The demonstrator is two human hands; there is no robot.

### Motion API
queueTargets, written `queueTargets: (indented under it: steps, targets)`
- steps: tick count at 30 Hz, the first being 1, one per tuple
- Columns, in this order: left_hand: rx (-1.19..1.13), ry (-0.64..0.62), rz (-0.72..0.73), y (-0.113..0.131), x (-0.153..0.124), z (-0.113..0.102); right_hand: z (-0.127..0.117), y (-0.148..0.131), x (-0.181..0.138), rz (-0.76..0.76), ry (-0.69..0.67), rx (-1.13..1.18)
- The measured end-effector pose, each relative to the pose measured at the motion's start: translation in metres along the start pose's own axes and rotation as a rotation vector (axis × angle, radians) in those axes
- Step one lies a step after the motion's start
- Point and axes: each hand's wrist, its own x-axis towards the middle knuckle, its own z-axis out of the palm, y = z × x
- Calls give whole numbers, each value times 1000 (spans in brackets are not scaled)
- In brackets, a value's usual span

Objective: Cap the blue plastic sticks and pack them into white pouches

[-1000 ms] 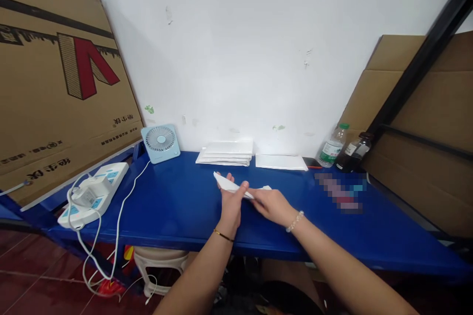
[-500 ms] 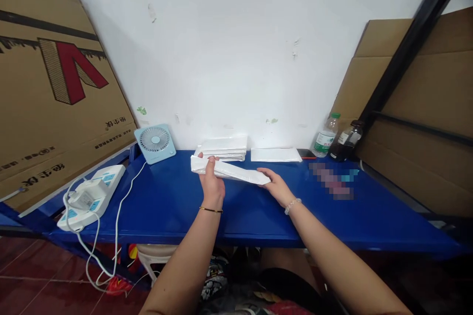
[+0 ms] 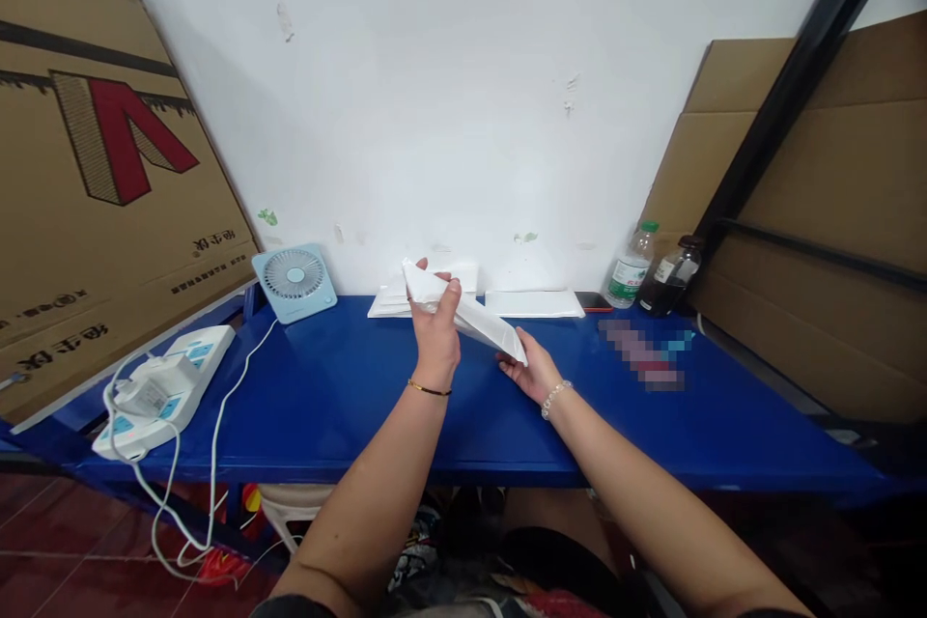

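Observation:
Both my hands hold a long white folded packet [image 3: 487, 323] up above the blue table [image 3: 348, 406]. My left hand [image 3: 436, 338] grips its left end, with the thumb in front and the fingers mostly hidden behind. My right hand [image 3: 536, 371] holds the lower right end, fingers curled beneath it. The packet is tilted down to the right; whether it is paper or plastic film I cannot tell. Behind it, partly covered, a stack of similar white packets [image 3: 387, 301] lies against the wall. To the right of the stack lies another flat white packet [image 3: 534, 304].
A blue fan [image 3: 295, 280] stands at the back left, near a white power strip [image 3: 163, 396] with trailing cords. At the back right are a dark phone [image 3: 594, 301], a green-capped bottle [image 3: 630, 270] and a dark bottle [image 3: 670, 280]. Cardboard [image 3: 108, 241] flanks the left side.
The packet has turned: its left end has risen and its right end points lower. My left hand has moved up and right, and my right hand has shifted slightly left.

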Motion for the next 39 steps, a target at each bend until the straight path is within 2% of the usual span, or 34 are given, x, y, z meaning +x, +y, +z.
queueTargets:
  steps: [2,4,6,8,13,19,24,26,28,30,31,34,36,37,39]
  targets:
    - [13,-31,-2,0,-2,3,-3,1,7,-97,92,-175]
    - [15,-34,-8,-1,-2,2,-8,1,15,-232,156,-503]
    - [23,-4,-18,-4,-1,-4,-14,-1,21,-339,175,-828]
    - [42,39,-26,-6,4,-13,-18,-2,25,-385,169,-1008]
    - [78,94,-23,-4,19,-37,-21,-3,22,-412,178,-1127]
    - [125,99,21,29,43,-50,-22,-2,17,-445,180,-1221]
    - [339,-105,84,61,54,-48,-30,-7,17,-461,142,-1258]
    - [558,-282,112,67,57,-51,-38,-12,17,-462,137,-1256]
    - [847,-520,117,65,59,-60,-47,-17,16,-451,151,-1255]
    - [1146,-730,69,53,61,-75,-56,-22,17,-425,180,-1249]
    - [1292,-789,10,45,60,-84,-59,-24,17,-412,195,-1243]
    - [1645,-816,-184,16,54,-110,-63,-27,14,-379,211,-1223]
    - [1679,-799,-158,-1,44,-117,-63,-31,12,-382,157,-1217]
    - [1645,-801,-119,-8,37,-116,-63,-33,12,-403,81,-1221]
    - [1510,-884,-85,-23,17,-104,-65,-40,13,-458,-163,-1257]
